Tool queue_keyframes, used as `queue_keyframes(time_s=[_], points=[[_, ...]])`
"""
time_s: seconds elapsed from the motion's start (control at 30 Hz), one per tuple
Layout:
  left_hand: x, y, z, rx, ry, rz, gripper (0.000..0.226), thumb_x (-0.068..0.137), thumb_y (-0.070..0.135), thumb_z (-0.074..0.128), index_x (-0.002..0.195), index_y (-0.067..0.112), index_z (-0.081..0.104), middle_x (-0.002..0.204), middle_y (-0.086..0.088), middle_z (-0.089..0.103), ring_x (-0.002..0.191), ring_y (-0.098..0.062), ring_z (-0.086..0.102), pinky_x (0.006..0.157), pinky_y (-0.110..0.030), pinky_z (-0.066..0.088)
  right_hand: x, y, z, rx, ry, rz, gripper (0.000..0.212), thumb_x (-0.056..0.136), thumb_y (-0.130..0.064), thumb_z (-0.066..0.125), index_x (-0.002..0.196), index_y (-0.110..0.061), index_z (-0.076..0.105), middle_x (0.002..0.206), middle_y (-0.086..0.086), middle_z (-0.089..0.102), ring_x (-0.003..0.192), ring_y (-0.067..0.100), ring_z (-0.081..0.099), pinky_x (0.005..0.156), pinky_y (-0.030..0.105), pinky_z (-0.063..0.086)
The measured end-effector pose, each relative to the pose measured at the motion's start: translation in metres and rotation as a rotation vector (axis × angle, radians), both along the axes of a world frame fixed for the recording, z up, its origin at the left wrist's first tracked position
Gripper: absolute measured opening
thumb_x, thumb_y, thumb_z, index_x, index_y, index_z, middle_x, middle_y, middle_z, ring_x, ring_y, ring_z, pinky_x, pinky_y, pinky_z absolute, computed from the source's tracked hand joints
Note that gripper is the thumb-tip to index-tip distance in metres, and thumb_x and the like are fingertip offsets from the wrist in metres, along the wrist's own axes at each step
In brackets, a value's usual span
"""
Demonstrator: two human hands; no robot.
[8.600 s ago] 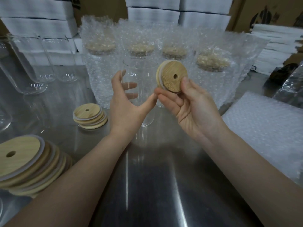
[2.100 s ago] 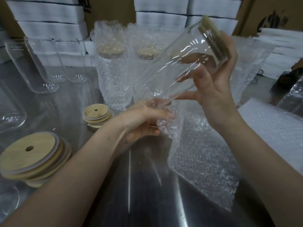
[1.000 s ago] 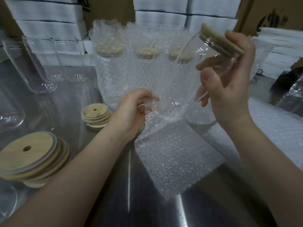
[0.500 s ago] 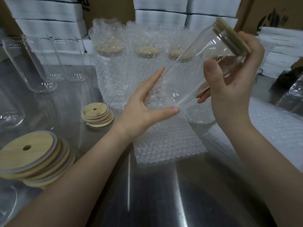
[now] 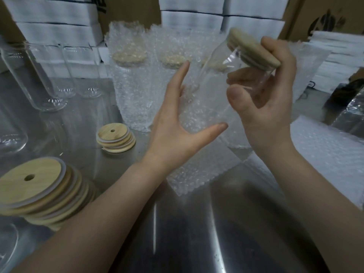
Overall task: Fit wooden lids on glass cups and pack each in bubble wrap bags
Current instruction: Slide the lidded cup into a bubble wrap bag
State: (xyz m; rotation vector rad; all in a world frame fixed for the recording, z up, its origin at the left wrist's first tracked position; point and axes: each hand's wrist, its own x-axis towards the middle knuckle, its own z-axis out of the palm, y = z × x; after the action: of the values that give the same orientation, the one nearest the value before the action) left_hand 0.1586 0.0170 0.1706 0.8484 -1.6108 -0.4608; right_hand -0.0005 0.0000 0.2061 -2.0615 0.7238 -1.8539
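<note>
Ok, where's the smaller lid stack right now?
Head view, left of centre: the smaller lid stack sits on the table, just left of the left hand, in front of the wrapped cups.

Dim, cool indoor light with a grey-green cast, falling from overhead. Pale streaks of glare run down the steel table (image 5: 155, 229) at bottom centre, and shadows are soft and faint. The white boxes (image 5: 59, 34) at the back are the brightest area, washed of detail. The glass cup (image 5: 218, 62) in the right hand (image 5: 266, 111) is smeared by motion blur, with small sparkles. The wide lens stretches the stack of lids (image 5: 39, 192) at lower left and bows the edges
</note>
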Motion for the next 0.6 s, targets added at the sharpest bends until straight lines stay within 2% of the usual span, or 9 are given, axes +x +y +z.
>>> queue_keyframes(time_s=[0.07, 0.13, 0.23, 0.3, 0.37, 0.43, 0.5, 0.57, 0.6], points=[[-0.002, 0.001, 0.002, -0.055, 0.022, 0.014, 0.099, 0.075, 0.036, 0.083, 0.152, 0.023, 0.022, 0.149, -0.006, 0.042, 0.136, -0.015, 0.044, 0.114, -0.038, 0.037, 0.001, 0.0, -0.003, -0.003, 0.037, 0.028, 0.076, 0.085, -0.045, 0.07, 0.137, -0.005, 0.032, 0.126, -0.027, 0.049, 0.11, 0.019, 0.061, 0.097, 0.044, 0.051], [-0.004, 0.003, 0.004, -0.115, 0.06, 0.021, 0.097, 0.076, 0.032, 0.083, 0.151, 0.014, 0.024, 0.147, -0.005, 0.042, 0.132, -0.017, 0.048, 0.111, -0.036, 0.041, 0.003, 0.0, -0.005, 0.008, 0.071, 0.045, 0.074, 0.084, -0.039, 0.073, 0.138, -0.006, 0.034, 0.13, -0.016, 0.047, 0.116, 0.021, 0.06, 0.099, 0.047, 0.05], [-0.005, 0.002, 0.004, -0.199, 0.087, 0.033, 0.098, 0.076, 0.03, 0.083, 0.149, 0.006, 0.024, 0.143, 0.017, 0.037, 0.132, -0.01, 0.045, 0.106, -0.034, 0.045, 0.004, 0.001, -0.004, 0.028, 0.096, 0.063, 0.075, 0.082, -0.037, 0.075, 0.139, -0.007, 0.037, 0.13, -0.015, 0.048, 0.12, 0.022, 0.059, 0.099, 0.049, 0.05], [-0.002, -0.001, 0.004, -0.243, 0.06, 0.031, 0.103, 0.074, 0.033, 0.084, 0.149, 0.002, 0.02, 0.142, 0.02, 0.029, 0.134, 0.0, 0.039, 0.107, -0.032, 0.044, 0.004, 0.002, -0.002, 0.031, 0.102, 0.06, 0.076, 0.08, -0.041, 0.076, 0.139, -0.011, 0.039, 0.129, -0.021, 0.049, 0.121, 0.021, 0.059, 0.095, 0.048, 0.053], [0.002, -0.006, 0.002, -0.245, -0.016, -0.002, 0.116, 0.067, 0.042, 0.087, 0.15, 0.007, 0.014, 0.147, 0.015, 0.02, 0.142, -0.005, 0.029, 0.113, -0.038, 0.038, 0.004, 0.004, 0.0, 0.015, 0.106, 0.038, 0.077, 0.079, -0.045, 0.076, 0.139, -0.012, 0.039, 0.132, -0.019, 0.047, 0.122, 0.02, 0.058, 0.09, 0.045, 0.056], [0.006, -0.009, -0.001, -0.209, -0.123, -0.028, 0.129, 0.058, 0.053, 0.086, 0.151, 0.015, 0.005, 0.15, 0.017, 0.01, 0.147, -0.007, 0.017, 0.119, -0.033, 0.026, 0.003, 0.005, 0.001, -0.024, 0.098, 0.013, 0.079, 0.081, -0.042, 0.075, 0.14, -0.006, 0.037, 0.136, -0.01, 0.043, 0.122, 0.018, 0.056, 0.089, 0.038, 0.056], [0.01, -0.012, -0.007, -0.144, -0.211, -0.023, 0.134, 0.052, 0.059, 0.083, 0.15, 0.02, 0.0, 0.151, 0.02, 0.008, 0.147, -0.005, 0.013, 0.121, -0.031, 0.02, 0.003, 0.005, 0.002, -0.057, 0.063, -0.011, 0.079, 0.083, -0.038, 0.075, 0.14, -0.002, 0.034, 0.136, -0.006, 0.04, 0.121, 0.016, 0.056, 0.089, 0.036, 0.055], [0.012, -0.015, -0.013, -0.031, -0.233, -0.002, 0.135, 0.051, 0.058, 0.084, 0.151, 0.027, -0.001, 0.147, 0.027, 0.011, 0.143, 0.005, 0.014, 0.12, -0.031, 0.022, 0.002, 0.005, 0.003, -0.081, 0.018, -0.025, 0.078, 0.084, -0.036, 0.074, 0.139, 0.0, 0.032, 0.134, -0.006, 0.039, 0.121, 0.018, 0.055, 0.09, 0.04, 0.055], [0.014, -0.016, -0.016, 0.027, -0.223, 0.014, 0.134, 0.052, 0.056, 0.085, 0.153, 0.028, 0.002, 0.143, 0.033, 0.013, 0.138, 0.015, 0.015, 0.118, -0.023, 0.022, 0.002, 0.005, 0.003, -0.086, -0.002, -0.023, 0.078, 0.085, -0.036, 0.074, 0.139, 0.001, 0.032, 0.134, -0.006, 0.039, 0.122, 0.021, 0.054, 0.091, 0.04, 0.054]])
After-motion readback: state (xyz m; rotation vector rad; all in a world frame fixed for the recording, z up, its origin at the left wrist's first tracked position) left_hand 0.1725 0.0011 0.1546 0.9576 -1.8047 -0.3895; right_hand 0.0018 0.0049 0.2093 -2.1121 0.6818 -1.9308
